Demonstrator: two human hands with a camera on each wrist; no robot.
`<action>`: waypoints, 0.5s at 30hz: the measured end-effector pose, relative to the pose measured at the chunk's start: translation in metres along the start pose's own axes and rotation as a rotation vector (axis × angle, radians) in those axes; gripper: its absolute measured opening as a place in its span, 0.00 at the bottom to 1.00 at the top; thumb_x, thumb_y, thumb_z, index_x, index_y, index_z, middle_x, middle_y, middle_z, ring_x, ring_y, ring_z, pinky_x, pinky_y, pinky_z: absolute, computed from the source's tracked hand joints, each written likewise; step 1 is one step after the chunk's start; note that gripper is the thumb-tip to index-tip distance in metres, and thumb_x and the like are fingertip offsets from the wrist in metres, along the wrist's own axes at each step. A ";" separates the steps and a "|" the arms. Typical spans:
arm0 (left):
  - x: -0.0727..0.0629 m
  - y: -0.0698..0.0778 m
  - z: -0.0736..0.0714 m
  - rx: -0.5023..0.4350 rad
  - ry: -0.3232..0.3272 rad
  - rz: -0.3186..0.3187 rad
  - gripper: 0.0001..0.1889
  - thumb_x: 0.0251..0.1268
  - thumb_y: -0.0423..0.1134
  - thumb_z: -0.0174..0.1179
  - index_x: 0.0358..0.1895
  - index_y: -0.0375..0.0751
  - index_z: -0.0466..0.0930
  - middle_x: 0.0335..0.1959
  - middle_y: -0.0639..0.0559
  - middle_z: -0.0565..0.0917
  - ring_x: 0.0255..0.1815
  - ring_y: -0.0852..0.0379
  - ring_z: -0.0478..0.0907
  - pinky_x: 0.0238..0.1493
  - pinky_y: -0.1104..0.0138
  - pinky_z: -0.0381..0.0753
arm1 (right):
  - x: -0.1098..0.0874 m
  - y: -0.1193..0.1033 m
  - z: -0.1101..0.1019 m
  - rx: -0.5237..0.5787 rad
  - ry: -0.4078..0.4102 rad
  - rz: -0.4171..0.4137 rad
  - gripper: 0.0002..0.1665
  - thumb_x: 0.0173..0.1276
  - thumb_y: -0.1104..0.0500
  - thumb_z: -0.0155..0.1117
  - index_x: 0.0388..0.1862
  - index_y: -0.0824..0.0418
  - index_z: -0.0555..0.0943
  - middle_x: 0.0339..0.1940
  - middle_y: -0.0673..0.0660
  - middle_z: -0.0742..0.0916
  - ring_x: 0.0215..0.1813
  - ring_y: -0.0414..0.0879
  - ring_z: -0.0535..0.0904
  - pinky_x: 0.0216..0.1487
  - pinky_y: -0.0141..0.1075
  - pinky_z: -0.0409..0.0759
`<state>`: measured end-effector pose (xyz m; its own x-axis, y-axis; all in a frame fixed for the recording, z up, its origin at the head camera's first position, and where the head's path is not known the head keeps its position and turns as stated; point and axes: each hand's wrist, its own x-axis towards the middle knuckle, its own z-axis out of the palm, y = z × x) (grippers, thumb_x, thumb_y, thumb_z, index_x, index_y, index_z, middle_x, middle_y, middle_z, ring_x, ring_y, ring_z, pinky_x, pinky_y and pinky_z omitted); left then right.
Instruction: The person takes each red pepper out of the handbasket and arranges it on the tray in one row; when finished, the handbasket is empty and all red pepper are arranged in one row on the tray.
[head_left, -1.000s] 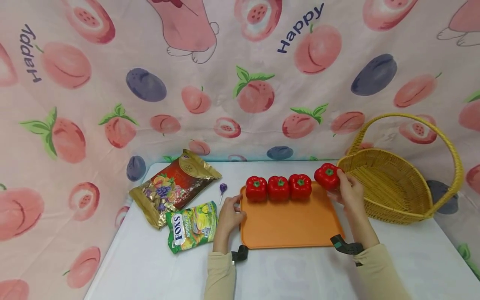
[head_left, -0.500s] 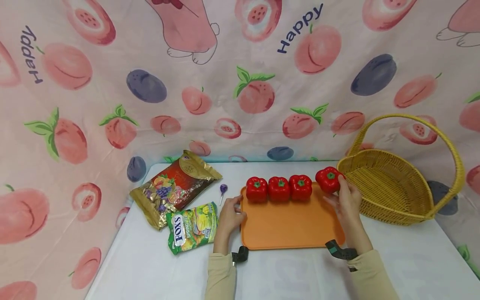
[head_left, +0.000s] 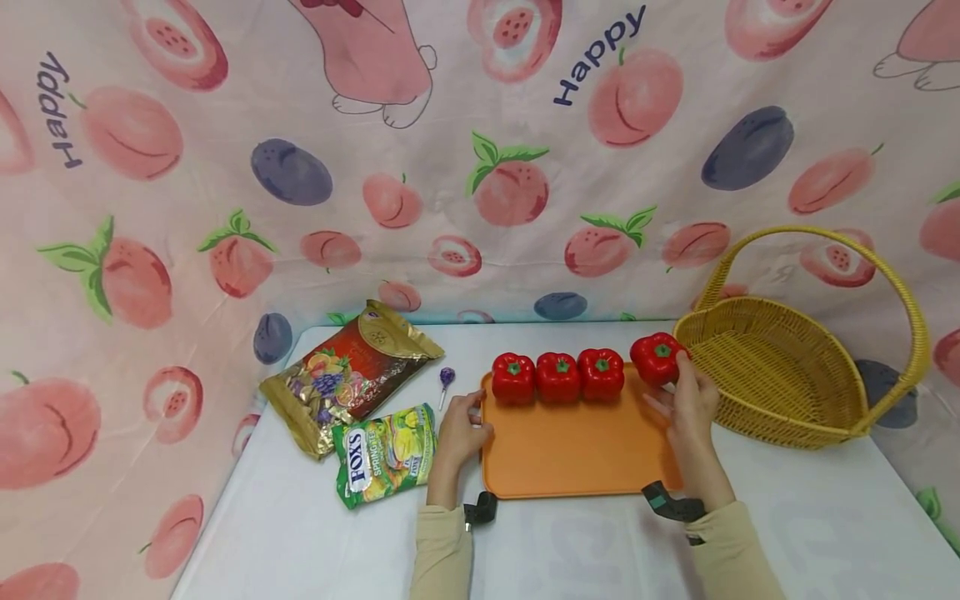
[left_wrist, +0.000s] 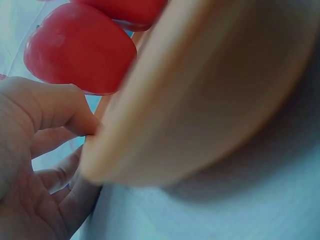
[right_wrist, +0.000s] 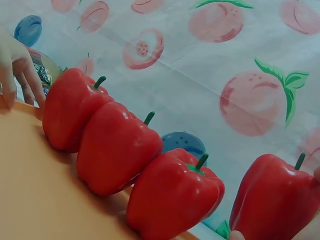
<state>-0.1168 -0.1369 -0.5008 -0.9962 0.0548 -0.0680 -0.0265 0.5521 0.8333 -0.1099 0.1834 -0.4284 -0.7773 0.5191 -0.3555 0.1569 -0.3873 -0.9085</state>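
Three red bell peppers, the middle one (head_left: 558, 379) among them, stand side by side along the far edge of an orange tray (head_left: 577, 454). My left hand (head_left: 459, 429) pinches the tray's left rim; in the left wrist view the thumb and fingers (left_wrist: 55, 107) meet at that rim. At the tray's far right corner, my right hand (head_left: 693, 400) grips a fourth red bell pepper (head_left: 654, 358), stem facing up. The right wrist view shows this held bell pepper (right_wrist: 275, 200) apart from the row, with fingertips on its sides. Whether its underside touches the tray is hidden.
A yellow wicker basket (head_left: 780, 417) with a tall handle stands at the right. To the left lie a gold and brown candy bag (head_left: 352, 367), a green Fox's candy bag (head_left: 386, 454) and a purple lollipop (head_left: 446, 379). Patterned cloth (head_left: 480, 283) hangs behind the white table.
My right wrist has swung a little to the left, while the gripped bell pepper has shifted only slightly. The left hand and the other peppers stay where they were.
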 end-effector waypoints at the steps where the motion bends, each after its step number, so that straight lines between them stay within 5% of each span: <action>1: 0.000 0.000 0.000 0.000 0.000 0.000 0.31 0.54 0.29 0.65 0.66 0.39 0.74 0.53 0.45 0.75 0.39 0.56 0.75 0.42 0.65 0.78 | 0.000 0.000 0.001 0.008 0.004 0.002 0.40 0.70 0.38 0.57 0.69 0.61 0.62 0.64 0.60 0.73 0.28 0.39 0.85 0.34 0.40 0.84; 5: 0.001 0.000 0.000 -0.002 -0.002 -0.001 0.31 0.54 0.29 0.64 0.67 0.39 0.74 0.53 0.45 0.75 0.40 0.56 0.75 0.42 0.65 0.79 | 0.000 0.002 0.002 0.007 0.000 0.014 0.41 0.71 0.38 0.56 0.73 0.61 0.63 0.60 0.57 0.74 0.28 0.39 0.86 0.33 0.39 0.84; 15: 0.000 -0.001 0.000 0.011 0.023 0.044 0.32 0.50 0.28 0.64 0.65 0.36 0.75 0.50 0.43 0.76 0.38 0.55 0.78 0.42 0.63 0.78 | 0.006 0.005 0.003 -0.003 -0.026 0.094 0.47 0.72 0.36 0.52 0.79 0.60 0.53 0.76 0.60 0.65 0.43 0.41 0.82 0.45 0.42 0.82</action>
<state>-0.1167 -0.1374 -0.5018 -0.9980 0.0602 -0.0186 0.0183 0.5591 0.8289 -0.1153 0.1823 -0.4344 -0.7749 0.4604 -0.4330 0.2311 -0.4312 -0.8721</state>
